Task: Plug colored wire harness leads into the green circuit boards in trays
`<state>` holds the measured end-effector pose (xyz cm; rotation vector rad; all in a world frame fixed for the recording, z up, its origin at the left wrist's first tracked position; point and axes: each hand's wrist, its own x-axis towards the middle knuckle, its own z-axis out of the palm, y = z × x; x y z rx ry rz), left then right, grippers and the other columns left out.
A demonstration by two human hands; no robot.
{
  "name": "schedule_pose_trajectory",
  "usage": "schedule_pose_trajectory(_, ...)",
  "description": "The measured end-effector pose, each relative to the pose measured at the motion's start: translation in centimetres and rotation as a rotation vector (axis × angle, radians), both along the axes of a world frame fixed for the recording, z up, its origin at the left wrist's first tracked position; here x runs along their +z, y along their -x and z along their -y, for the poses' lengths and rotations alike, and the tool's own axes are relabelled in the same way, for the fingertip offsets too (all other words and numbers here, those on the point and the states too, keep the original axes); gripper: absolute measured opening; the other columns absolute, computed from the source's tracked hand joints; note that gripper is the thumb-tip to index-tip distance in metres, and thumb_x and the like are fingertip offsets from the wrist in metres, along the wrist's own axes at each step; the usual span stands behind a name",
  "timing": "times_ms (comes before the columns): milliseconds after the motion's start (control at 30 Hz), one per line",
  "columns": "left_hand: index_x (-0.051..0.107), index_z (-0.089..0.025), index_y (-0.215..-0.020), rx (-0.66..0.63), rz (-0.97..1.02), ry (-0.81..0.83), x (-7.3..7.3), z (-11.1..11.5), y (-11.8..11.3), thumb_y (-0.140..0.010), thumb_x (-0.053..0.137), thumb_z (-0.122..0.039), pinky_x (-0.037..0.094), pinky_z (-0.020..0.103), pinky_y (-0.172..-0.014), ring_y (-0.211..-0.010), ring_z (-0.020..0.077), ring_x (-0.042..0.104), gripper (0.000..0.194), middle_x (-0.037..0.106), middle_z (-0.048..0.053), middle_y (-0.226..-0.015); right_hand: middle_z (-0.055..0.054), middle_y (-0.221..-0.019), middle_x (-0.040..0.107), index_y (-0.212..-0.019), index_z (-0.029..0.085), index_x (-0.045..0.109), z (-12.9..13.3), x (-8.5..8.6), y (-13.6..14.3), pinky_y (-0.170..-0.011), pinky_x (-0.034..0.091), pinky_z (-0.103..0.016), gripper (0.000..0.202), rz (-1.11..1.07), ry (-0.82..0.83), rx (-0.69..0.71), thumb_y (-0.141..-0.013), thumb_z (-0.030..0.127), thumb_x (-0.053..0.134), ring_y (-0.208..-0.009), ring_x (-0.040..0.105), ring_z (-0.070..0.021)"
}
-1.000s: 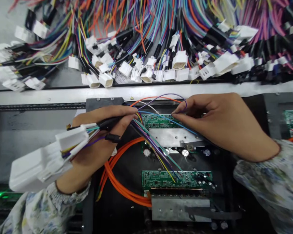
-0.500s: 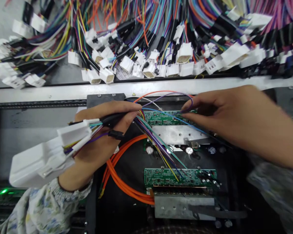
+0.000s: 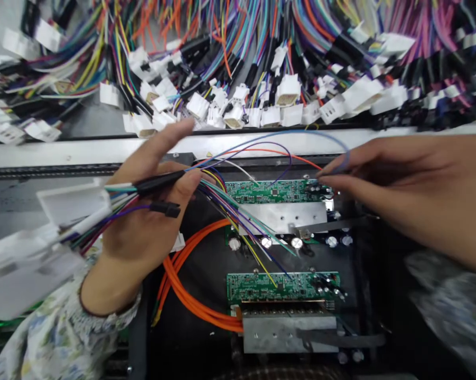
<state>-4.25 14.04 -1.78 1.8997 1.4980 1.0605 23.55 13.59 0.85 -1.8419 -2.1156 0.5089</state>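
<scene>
My right grip (image 3: 412, 195): pinching blue wire (image 3: 301, 131), by the upper board's (image 3: 261, 191) right end. My left grip (image 3: 142, 227): index raised, thumb pressed on harness (image 3: 160, 182), left of upper board. Orange cables (image 3: 194, 306): also left. Lower board (image 3: 261, 290): nearer me. Connectors (image 3: 288, 91): beyond upper board.

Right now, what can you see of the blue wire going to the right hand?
The blue wire is thin and looks plastic-coated. It leaves the black sleeve at the left hand, arches in the picture above the upper green circuit board, then curls down to the right hand, which pinches it, apparently near its end. The tip is too blurred to make out.
</scene>
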Motion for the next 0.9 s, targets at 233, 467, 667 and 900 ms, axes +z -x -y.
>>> schedule_pose_trajectory(233, 0.072, -0.032, -0.102, -0.009, -0.093, -0.048, 0.3, 0.3, 0.0, -0.089, 0.064, -0.024, 0.059, 0.017, -0.076, -0.081, 0.007, 0.07, 0.017, 0.074, -0.009, -0.1, 0.005, -0.056, 0.065, -0.069, 0.024, 0.069, -1.1, -2.4, 0.5, -0.047, 0.031, -0.027, 0.029, -0.118, 0.073, 0.021, -0.078, 0.051, 0.062, -0.048, 0.05, -0.0098)
schedule_pose_trajectory(467, 0.072, -0.031, -0.102, -0.033, -0.103, -0.054, 0.6, 0.2, -0.1, -0.087, 0.065, -0.021, 0.059, 0.017, -0.079, -0.084, 0.0094, 0.07, 0.019, 0.074, -0.01, -0.1, 0.002, -0.063, 0.069, -0.072, 0.02, 0.071, -1.2, -1.4, 0.9, -0.054, 0.035, -0.028, 0.012, -0.092, 0.184, -0.012, -0.075, 0.031, 0.068, -0.055, 0.056, -0.0123)
schedule_pose_trajectory(667, 0.073, -0.031, -0.098, -0.034, -0.109, -0.069, 0.8, 0.2, 0.0, -0.087, 0.065, -0.02, 0.058, 0.015, -0.079, -0.084, 0.0078, 0.07, 0.017, 0.075, -0.01, -0.097, 0.002, -0.066, 0.069, -0.076, 0.023, 0.072, -1.0, -1.9, 0.7, -0.056, 0.038, -0.031, 0.014, -0.076, 0.164, 0.024, -0.076, 0.034, 0.064, -0.057, 0.059, -0.0156)
schedule_pose_trajectory(900, 0.074, -0.029, -0.092, -0.002, -0.196, -0.069, 0.8, 0.2, -0.2, -0.088, 0.065, -0.02, 0.056, 0.013, -0.072, -0.079, 0.006, 0.07, 0.013, 0.075, -0.012, -0.089, 0.003, -0.055, 0.061, -0.077, 0.022, 0.071, -1.2, -1.6, 0.7, -0.055, 0.033, -0.03, 0.01, 0.019, 0.113, 0.074, -0.077, 0.028, 0.064, -0.05, 0.054, -0.0139)
